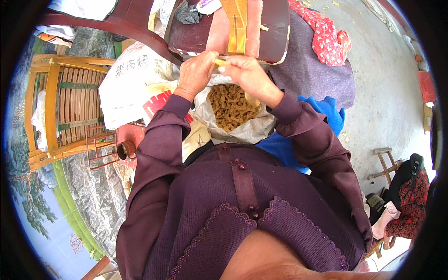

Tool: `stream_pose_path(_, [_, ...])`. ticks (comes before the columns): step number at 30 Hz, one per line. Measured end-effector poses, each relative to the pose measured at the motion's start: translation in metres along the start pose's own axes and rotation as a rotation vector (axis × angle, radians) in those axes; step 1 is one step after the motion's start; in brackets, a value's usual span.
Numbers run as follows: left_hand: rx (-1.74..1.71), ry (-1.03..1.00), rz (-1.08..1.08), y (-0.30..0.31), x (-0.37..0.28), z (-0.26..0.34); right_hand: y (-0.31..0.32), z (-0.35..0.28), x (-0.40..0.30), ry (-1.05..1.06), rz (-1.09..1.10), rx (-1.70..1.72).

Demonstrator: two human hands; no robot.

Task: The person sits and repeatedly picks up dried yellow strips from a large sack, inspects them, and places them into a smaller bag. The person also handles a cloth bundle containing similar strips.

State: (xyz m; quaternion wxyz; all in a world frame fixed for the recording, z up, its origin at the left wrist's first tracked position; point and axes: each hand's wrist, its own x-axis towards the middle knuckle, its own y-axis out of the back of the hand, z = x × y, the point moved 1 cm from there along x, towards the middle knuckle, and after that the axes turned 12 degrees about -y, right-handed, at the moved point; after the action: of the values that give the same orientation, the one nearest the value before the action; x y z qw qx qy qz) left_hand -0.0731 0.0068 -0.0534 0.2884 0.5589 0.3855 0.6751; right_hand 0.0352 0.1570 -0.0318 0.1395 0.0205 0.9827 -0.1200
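My left hand (196, 74) and my right hand (251, 76) meet in front of a dark red seat (190, 40). Pinched between their fingertips is a small yellow strip (220, 62), partly hidden by the fingers. Just below them, an open white woven sack (245, 133) holds a heap of brownish-yellow twisted pieces (231, 110). On the seat lies a pink cloth band (217, 36), with a yellow wooden bar fixture (238, 31) on top of it. Another small yellow strip (264, 28) rests by the bar.
A full white sack with print (122, 84) stands left, near a folded slatted wooden chair (82, 101). A tape roll (126, 150) sits on a red surface. Right are a grey-purple cloth (297, 52), a red patterned cloth (325, 38), a blue cloth (327, 113) and concrete floor (378, 87).
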Motion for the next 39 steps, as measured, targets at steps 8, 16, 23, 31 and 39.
stream_pose_path(8, [-1.494, 0.8, 0.155, -0.007, 0.038, -0.002, 0.058, 0.003, 0.041, 0.134, 0.276, -0.076])
stream_pose_path(16, [-0.966, 0.693, 0.138, -0.02, 0.055, -0.026, 0.057, -0.019, 0.045, 0.106, 0.353, -0.025])
stream_pose_path(23, [-0.969, 0.749, 0.109, -0.034, 0.07, -0.042, 0.069, -0.012, 0.071, 0.145, 0.414, -0.109])
stream_pose_path(31, [-0.459, 0.672, -0.23, -0.051, 0.048, -0.044, 0.073, 0.011, 0.07, 0.012, 0.674, -0.822])
stream_pose_path(39, [-1.376, 0.962, -0.188, -0.026, -0.022, 0.048, 0.006, -0.005, -0.014, 0.409, 0.41, -0.581])
